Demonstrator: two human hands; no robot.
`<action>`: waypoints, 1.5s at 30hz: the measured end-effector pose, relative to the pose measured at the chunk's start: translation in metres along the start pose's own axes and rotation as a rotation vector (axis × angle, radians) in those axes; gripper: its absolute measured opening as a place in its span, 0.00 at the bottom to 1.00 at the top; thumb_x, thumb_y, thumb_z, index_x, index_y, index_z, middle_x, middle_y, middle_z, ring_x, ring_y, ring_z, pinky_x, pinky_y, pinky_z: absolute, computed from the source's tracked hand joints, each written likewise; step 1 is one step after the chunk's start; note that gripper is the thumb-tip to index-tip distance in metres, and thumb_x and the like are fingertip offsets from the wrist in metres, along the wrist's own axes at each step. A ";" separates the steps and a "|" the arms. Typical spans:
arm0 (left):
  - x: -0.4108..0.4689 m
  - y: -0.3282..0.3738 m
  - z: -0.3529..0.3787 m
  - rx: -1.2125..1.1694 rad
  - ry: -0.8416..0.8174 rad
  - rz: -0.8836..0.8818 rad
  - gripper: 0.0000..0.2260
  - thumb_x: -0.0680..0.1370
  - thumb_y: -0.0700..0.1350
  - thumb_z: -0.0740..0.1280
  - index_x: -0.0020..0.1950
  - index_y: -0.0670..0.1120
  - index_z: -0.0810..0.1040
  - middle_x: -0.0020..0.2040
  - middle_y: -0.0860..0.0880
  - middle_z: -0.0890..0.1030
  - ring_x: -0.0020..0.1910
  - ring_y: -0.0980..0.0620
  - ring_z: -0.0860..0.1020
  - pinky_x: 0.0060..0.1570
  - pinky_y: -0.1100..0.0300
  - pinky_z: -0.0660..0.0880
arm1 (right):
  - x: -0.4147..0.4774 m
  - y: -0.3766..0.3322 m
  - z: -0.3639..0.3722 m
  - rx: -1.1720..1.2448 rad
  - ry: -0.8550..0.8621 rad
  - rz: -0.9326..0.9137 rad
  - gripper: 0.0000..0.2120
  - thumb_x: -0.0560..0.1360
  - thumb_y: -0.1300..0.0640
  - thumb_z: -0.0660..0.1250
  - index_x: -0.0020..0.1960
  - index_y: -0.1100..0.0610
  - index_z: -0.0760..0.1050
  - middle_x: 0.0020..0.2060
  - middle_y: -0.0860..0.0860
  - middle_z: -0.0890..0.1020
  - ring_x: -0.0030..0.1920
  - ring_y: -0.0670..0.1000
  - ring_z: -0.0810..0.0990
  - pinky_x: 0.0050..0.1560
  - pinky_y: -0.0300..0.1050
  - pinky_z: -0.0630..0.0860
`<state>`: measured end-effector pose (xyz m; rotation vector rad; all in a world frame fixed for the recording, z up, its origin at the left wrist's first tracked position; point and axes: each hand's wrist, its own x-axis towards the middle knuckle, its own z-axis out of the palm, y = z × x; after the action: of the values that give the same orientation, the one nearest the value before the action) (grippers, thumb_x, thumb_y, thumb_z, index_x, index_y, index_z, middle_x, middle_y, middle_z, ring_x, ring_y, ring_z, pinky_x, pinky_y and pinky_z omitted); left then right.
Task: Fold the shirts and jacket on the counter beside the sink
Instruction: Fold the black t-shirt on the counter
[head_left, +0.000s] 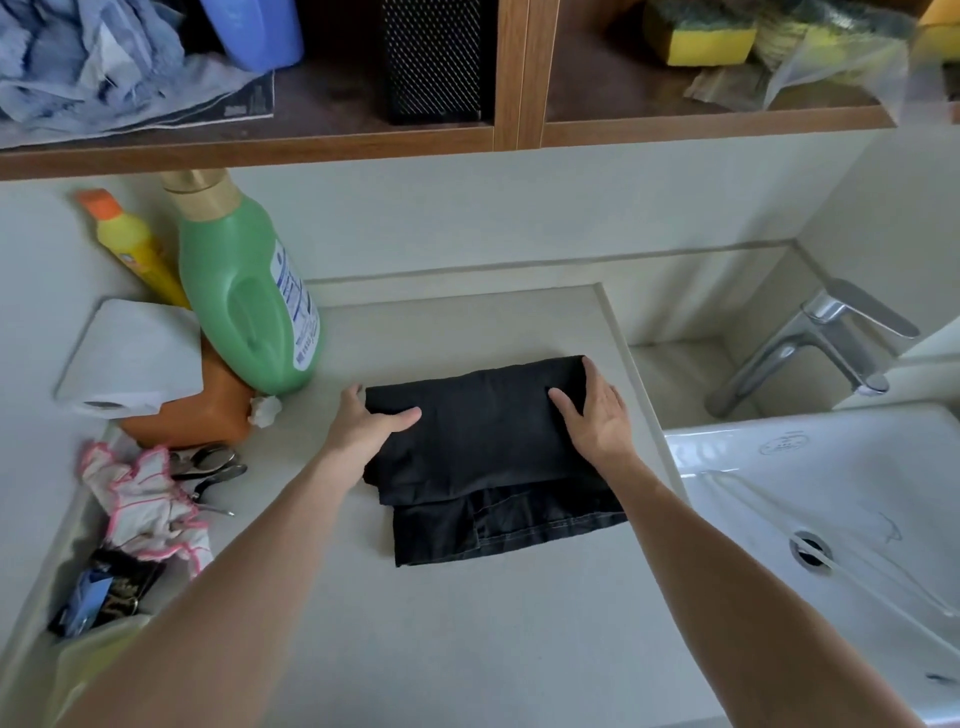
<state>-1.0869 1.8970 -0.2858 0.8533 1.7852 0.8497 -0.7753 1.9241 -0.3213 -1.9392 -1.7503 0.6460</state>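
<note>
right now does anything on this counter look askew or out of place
The dark folded garment is uneven: a lower layer with a stitched hem sticks out past the top fold at its near edge, slightly skewed. At the left, an orange bottle lies on its side, partly covered by a paper roll.
</note>
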 end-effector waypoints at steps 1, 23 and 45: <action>0.002 0.001 -0.002 -0.023 -0.042 -0.014 0.36 0.65 0.45 0.82 0.69 0.45 0.71 0.63 0.54 0.79 0.59 0.51 0.79 0.62 0.51 0.75 | 0.003 0.000 -0.006 0.119 -0.035 0.042 0.36 0.79 0.39 0.63 0.80 0.52 0.53 0.76 0.52 0.65 0.76 0.53 0.63 0.76 0.49 0.59; -0.056 -0.014 -0.054 0.262 -0.155 0.495 0.25 0.69 0.19 0.61 0.32 0.48 0.83 0.61 0.44 0.81 0.60 0.47 0.79 0.56 0.70 0.71 | -0.017 -0.012 -0.103 0.479 -0.307 -0.065 0.24 0.62 0.76 0.51 0.26 0.53 0.76 0.27 0.51 0.78 0.32 0.48 0.74 0.37 0.41 0.67; -0.100 -0.074 -0.002 0.807 -0.079 0.199 0.53 0.70 0.69 0.69 0.80 0.56 0.36 0.82 0.51 0.45 0.80 0.49 0.45 0.77 0.48 0.48 | -0.108 0.001 -0.016 -0.205 -0.210 0.078 0.60 0.63 0.18 0.56 0.80 0.52 0.38 0.80 0.54 0.45 0.80 0.56 0.43 0.79 0.53 0.45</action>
<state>-1.0718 1.7745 -0.3026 1.5698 2.0029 0.1705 -0.7738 1.8158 -0.3041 -2.1539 -1.9415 0.7472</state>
